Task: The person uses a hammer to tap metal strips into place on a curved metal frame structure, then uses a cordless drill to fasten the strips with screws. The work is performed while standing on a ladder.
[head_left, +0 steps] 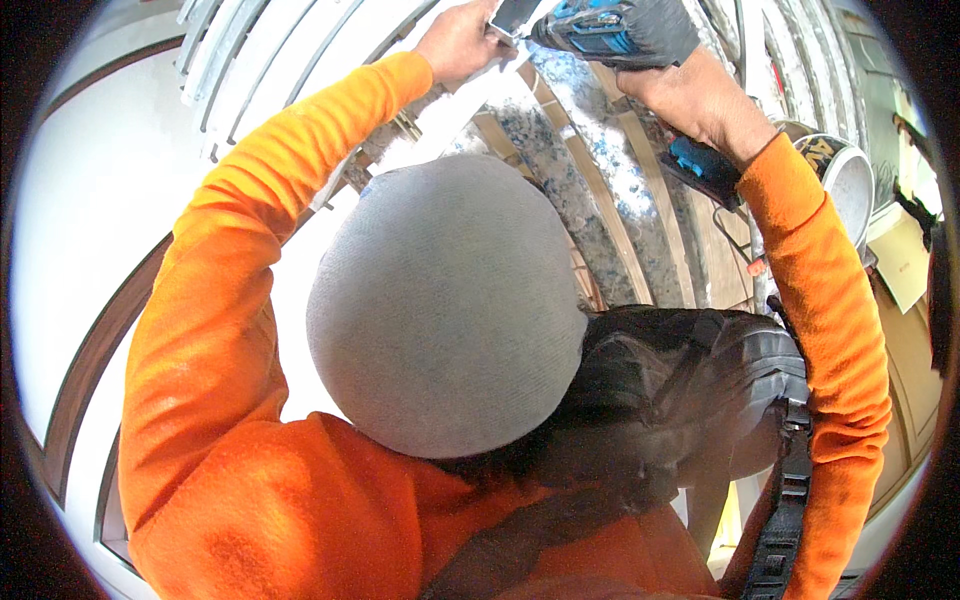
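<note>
Both my arms, in orange sleeves, reach up past a grey knit cap (pixel 445 305). My left hand (pixel 460 40) pinches a small grey metal piece (pixel 515 15) at the top edge, against a white strip (pixel 450 110). My right hand (pixel 690 95) grips a blue and black power drill (pixel 610 28), whose nose points left at the metal piece. The drill's blue battery base (pixel 700 165) sticks out below my wrist. The drill's tip is hidden behind the metal piece and my fingers.
White slats (pixel 250 60) run along the upper left. Wooden battens over speckled foil-like sheeting (pixel 600 170) lie under the hands. A white bucket (pixel 845 175) and a cardboard sheet (pixel 905 260) are at the right. A black pack with straps (pixel 690 390) hangs at lower right.
</note>
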A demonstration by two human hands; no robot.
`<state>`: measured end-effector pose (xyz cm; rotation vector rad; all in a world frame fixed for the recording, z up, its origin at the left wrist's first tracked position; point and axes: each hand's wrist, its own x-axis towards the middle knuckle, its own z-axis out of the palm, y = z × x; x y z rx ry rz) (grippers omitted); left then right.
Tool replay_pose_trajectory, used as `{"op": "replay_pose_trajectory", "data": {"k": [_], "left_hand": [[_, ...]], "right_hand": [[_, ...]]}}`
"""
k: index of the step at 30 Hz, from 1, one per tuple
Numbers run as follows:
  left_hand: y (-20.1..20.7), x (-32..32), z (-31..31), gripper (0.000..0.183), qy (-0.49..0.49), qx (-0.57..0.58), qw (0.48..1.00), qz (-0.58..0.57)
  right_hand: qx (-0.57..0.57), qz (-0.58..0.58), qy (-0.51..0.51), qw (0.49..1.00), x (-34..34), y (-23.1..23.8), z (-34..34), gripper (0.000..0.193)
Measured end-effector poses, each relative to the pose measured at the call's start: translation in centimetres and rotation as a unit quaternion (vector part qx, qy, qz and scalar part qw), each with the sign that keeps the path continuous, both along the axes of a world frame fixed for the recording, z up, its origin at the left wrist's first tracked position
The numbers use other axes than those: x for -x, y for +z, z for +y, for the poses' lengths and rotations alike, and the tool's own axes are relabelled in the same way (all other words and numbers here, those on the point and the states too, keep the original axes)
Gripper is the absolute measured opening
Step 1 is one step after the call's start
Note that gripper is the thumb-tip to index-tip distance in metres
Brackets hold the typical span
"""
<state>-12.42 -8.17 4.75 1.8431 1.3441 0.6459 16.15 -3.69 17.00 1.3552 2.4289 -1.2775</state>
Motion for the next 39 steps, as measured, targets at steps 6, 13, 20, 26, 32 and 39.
{"op": "replay_pose_trajectory", "data": {"k": [6, 13, 20, 26, 32, 39], "left_hand": [[0.0, -0.3, 0.2, 0.021, -0.016, -0.002, 1.000, -0.002], [-4.3, 1.7, 0.3, 0.033, -0.124, -0.131, 0.945, 0.272], [-4.9, 1.7, 0.4, 0.033, -0.071, -0.024, 0.985, 0.152], [-1.4, 0.0, -0.1, 0.031, 0.010, 0.005, 0.999, 0.041], [-2.4, 0.5, 0.1, 0.029, -0.023, -0.011, 0.999, 0.028], [-3.0, 0.5, -0.2, 0.034, -0.012, -0.017, 0.999, -0.026]], "right_hand": [[-0.017, 0.025, 0.017, 0.999, -0.4, -0.4, 0.0, 0.023], [0.027, -0.006, -0.017, 0.999, 0.4, 0.6, -0.3, 0.024], [0.130, -0.048, -0.048, 0.989, 0.4, 1.7, 1.6, 0.031], [-0.031, 0.009, 0.028, 0.999, 0.9, 1.4, -0.4, 0.028], [-0.018, -0.009, 0.013, 1.000, 1.2, 2.0, -0.8, 0.021], [-0.002, -0.005, 0.008, 1.000, -0.3, 0.4, -1.7, 0.025]]}}
